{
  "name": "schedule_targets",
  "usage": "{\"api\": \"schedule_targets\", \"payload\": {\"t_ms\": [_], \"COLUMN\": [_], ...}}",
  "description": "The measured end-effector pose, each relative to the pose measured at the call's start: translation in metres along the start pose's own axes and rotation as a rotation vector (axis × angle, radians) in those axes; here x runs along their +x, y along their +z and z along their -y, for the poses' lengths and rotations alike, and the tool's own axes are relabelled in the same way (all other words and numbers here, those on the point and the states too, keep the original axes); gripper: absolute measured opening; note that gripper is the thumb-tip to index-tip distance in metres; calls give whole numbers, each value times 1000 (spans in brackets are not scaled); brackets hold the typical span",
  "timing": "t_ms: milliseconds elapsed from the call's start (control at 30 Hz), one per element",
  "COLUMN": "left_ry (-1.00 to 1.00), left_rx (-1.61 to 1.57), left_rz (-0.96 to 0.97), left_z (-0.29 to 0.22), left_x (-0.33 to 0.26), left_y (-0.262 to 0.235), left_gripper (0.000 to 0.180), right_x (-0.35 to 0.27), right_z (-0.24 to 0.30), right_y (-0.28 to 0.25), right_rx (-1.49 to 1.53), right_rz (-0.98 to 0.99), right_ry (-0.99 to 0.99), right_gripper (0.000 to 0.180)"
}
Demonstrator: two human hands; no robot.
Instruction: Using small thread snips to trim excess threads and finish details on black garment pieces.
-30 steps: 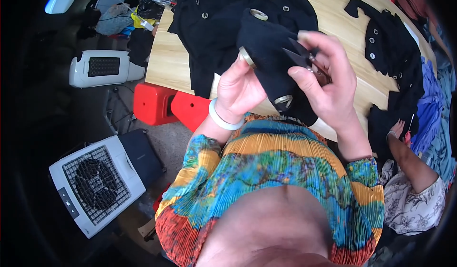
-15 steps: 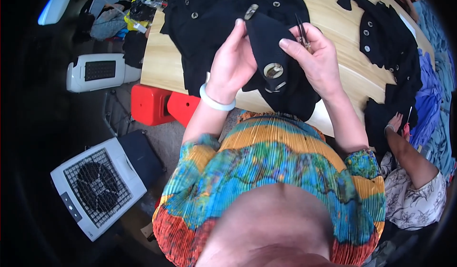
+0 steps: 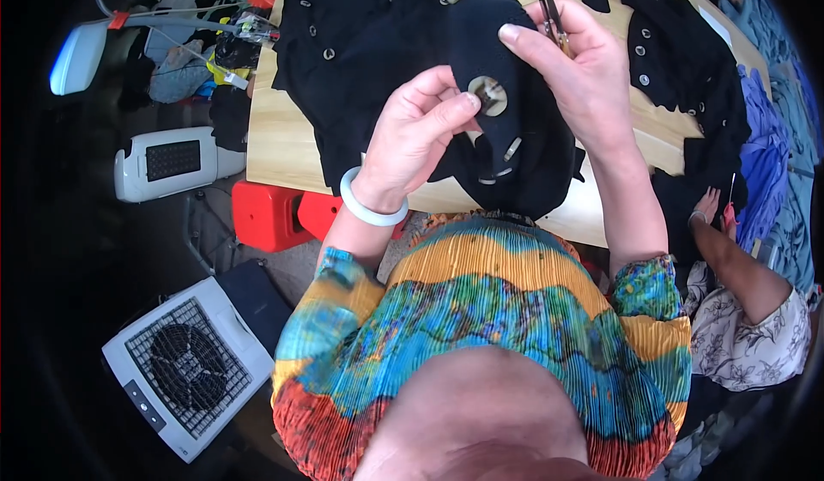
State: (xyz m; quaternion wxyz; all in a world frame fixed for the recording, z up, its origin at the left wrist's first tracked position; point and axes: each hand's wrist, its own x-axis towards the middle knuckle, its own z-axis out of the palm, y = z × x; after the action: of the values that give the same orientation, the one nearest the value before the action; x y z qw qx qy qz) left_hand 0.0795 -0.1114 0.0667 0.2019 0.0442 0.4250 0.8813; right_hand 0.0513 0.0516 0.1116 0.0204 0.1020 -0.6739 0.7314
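A light wooden table [image 3: 275, 151] with a pale, smooth top fills the far part of the scene and curves to the right. Under its near left edge stands a red plastic stool [image 3: 273, 217]. On the grey floor [image 3: 296, 262] at the near left there is a white box fan [image 3: 184, 365] with a dark grille, lying tilted. Farther to the left rests a white heater [image 3: 167, 163] with a dark vent. At the far left a white desk lamp [image 3: 73, 56] reaches out on a thin arm, above a pile of mixed clutter [image 3: 202, 48]. The light is bright and even on the table, while the left side is dark.
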Motion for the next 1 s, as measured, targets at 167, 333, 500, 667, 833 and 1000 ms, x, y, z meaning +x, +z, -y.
{"api": "schedule_targets", "payload": {"t_ms": [167,333,500,667,833,1000], "left_ry": [-137,-63,-59,-68,-83,-137], "left_rx": [-557,-665,-572,-549,-512,-517], "left_rz": [237,354,333,309,267,117], "left_z": [8,12,9,10,6,5], "left_x": [3,9,10,3,5,13], "left_y": [-6,-10,-12,-23,-22,-16], "left_gripper": [40,49,52,51,48,35], "right_x": [1,-11,-32,-38,-38,-37], "right_z": [-19,-10,-1,11,-1,-15], "right_y": [-3,-2,-1,7,6,6], "right_rx": [-109,-81,-152,-445,-287,-266], "right_rz": [73,-78,-13,117,35,74], "right_ry": [20,-72,-251,-338,-283,-270], "right_gripper": [14,24,28,29,34,41]}}
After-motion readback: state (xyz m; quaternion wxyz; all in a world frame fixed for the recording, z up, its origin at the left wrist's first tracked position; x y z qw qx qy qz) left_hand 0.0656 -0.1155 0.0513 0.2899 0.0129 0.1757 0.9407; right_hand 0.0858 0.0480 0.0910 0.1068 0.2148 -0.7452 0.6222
